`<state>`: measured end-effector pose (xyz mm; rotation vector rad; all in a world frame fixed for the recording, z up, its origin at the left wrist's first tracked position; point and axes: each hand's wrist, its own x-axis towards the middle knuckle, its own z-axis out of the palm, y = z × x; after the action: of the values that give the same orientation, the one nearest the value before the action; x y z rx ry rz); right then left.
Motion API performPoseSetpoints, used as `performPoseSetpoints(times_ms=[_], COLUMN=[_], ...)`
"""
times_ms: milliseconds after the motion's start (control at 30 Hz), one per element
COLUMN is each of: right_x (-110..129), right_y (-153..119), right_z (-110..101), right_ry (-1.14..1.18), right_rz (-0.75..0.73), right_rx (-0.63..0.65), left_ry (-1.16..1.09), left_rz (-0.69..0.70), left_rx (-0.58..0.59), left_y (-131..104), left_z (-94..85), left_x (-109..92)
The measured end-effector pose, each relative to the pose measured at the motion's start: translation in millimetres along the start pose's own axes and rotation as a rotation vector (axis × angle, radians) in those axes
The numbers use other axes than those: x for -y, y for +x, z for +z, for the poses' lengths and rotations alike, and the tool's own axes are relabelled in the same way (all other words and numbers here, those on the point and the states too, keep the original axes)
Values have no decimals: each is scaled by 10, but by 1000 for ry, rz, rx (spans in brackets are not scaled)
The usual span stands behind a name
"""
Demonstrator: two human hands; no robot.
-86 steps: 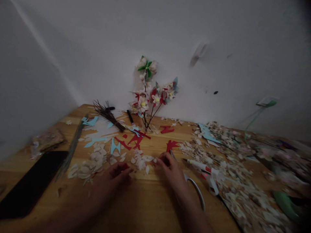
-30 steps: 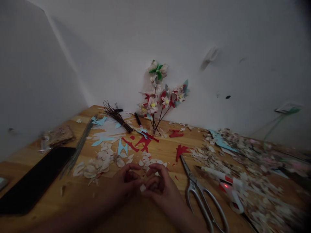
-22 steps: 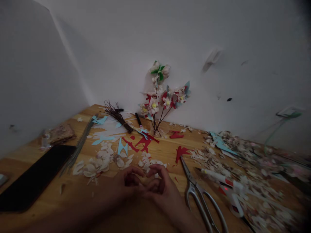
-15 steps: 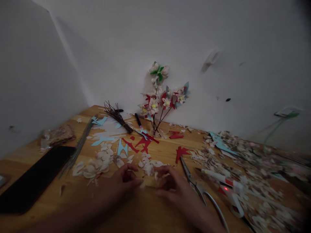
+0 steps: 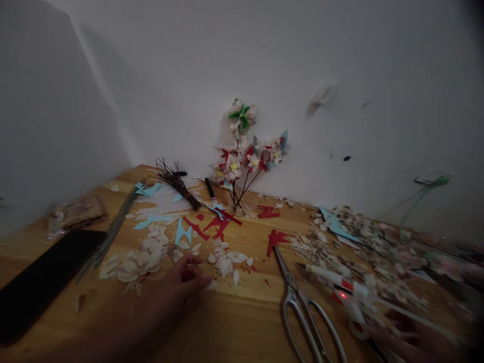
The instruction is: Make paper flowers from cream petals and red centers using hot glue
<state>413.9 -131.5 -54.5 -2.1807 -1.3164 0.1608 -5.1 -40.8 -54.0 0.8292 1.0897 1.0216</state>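
My left hand (image 5: 185,283) hovers low over the wooden table, thumb and fingertips pinched together. A small pale bit shows at the fingertips, too blurred to name. Just beyond it lie loose white petals (image 5: 225,259). At the lower right, my right hand (image 5: 410,335) is at the white hot glue gun (image 5: 355,297), fingers by its handle end; dimness and blur hide their grip. The glue gun rests on the table with its red light lit. Between my hands lie metal scissors (image 5: 293,297), their tips by a red cut piece (image 5: 278,239).
Artificial flowers (image 5: 242,161) on brown stems stand near the wall. Bundled twigs (image 5: 176,184), red scraps (image 5: 219,226) and blue scraps (image 5: 184,233) lie in front and leftward. A black phone-like slab (image 5: 49,282) and thin wires (image 5: 113,227) occupy the left; dried petals (image 5: 336,252) spread rightward.
My right hand has left the spot beside my left hand and moved right to the hot glue gun. My left hand keeps its pinch. The view has shifted slightly.
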Motion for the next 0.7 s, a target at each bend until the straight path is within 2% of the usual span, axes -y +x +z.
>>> performPoseSetpoints(times_ms=[133,367,467,567,700], right_x=[220,559,708,916,1360], right_y=[181,132,151,178,74], right_z=[96,220,226,116,-15], right_ry=[10,45,88,129,340], right_rz=[-20,-31,-9,75,-2], right_rx=[64,280,260,179,19], left_ry=[-39,-13,57,127,183], left_rz=[2,16,-2,-2,-23], left_rx=[7,-51,-70,-80,-107], left_y=[26,35,-17,-45,-57], left_z=[0,20,46,78,114], left_x=[27,23,-62,-130,-148])
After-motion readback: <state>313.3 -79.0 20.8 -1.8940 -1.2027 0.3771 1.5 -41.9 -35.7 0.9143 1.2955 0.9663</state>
